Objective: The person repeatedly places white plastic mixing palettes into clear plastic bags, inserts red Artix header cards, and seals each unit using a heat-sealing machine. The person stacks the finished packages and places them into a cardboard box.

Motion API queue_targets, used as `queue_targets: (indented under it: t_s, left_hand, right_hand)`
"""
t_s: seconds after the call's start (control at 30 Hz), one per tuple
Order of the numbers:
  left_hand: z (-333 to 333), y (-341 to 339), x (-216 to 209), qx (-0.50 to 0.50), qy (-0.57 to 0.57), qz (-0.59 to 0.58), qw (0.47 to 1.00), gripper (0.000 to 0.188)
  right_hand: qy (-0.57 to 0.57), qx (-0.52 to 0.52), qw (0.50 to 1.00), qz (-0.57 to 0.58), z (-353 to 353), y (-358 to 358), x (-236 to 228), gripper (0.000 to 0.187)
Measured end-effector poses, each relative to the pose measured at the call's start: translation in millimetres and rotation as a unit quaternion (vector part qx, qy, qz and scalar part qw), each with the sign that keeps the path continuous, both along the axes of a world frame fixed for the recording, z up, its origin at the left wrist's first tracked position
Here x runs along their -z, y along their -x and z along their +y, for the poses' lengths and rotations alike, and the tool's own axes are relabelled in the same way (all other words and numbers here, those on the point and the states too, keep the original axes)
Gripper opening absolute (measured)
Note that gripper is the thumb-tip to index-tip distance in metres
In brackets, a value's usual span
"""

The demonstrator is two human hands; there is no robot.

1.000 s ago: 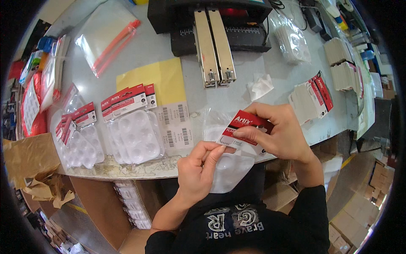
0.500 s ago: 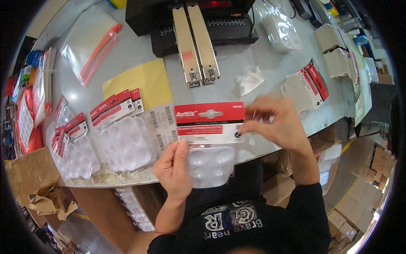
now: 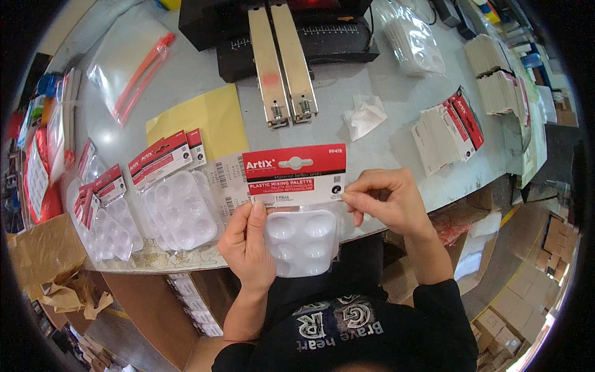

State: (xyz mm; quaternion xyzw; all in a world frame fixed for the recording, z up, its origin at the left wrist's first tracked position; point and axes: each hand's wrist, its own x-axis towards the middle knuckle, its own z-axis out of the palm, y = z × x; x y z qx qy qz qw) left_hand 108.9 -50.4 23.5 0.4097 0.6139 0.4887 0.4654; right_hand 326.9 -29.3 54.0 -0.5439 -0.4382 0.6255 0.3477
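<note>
A white plastic paint palette (image 3: 302, 242) in a clear bag hangs below a red, black and white header card (image 3: 296, 173), held upright over the table's front edge. My left hand (image 3: 249, 248) is closed on the pack's left side, thumb in front at the card's lower corner. With thumb and forefinger together, my right hand (image 3: 390, 201) pinches at the card's lower right corner. Left of the pack, similar packed palettes (image 3: 183, 211) lie overlapping beside a yellow sheet (image 3: 201, 121) and a barcode label sheet (image 3: 224, 186).
A black machine with two metal bars (image 3: 282, 74) stands at the back. To the right lie a fan of header cards (image 3: 443, 133), a crumpled white piece (image 3: 364, 116) and bagged palettes (image 3: 412, 46). Clear zip bags (image 3: 127, 68) lie back left. Open cardboard boxes (image 3: 145, 310) stand below the edge.
The pack has shifted slightly left and its card now faces up more squarely. My right hand has come down and left to the card's lower right corner, its fingers closer together.
</note>
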Motion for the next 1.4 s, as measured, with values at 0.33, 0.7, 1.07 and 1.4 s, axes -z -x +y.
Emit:
queue_targets:
  t_s: [0.33, 0.7, 1.07, 1.4]
  left_hand:
    - [51.9, -4.9, 15.2, 0.055, 0.007, 0.059, 0.997, 0.025]
    - [87.2, -14.2, 23.7, 0.061, -0.026, 0.042, 0.997, 0.027]
    - [75.8, 26.4, 28.1, 0.041, -0.012, 0.235, 0.971, 0.023]
    - [26.8, 80.7, 11.7, -0.003, -0.057, 0.378, 0.924, 0.024]
  right_hand:
    - [0.076, 0.177, 0.973, 0.129, 30.1, 31.7, 48.0, 0.013]
    - [0.009, 0.231, 0.964, 0.133, 59.7, 36.3, 54.7, 0.009]
    - [-0.117, 0.192, 0.959, -0.176, 47.3, 7.0, 24.9, 0.016]
    - [-0.336, -0.007, 0.727, -0.598, 39.2, -29.2, 92.2, 0.048]
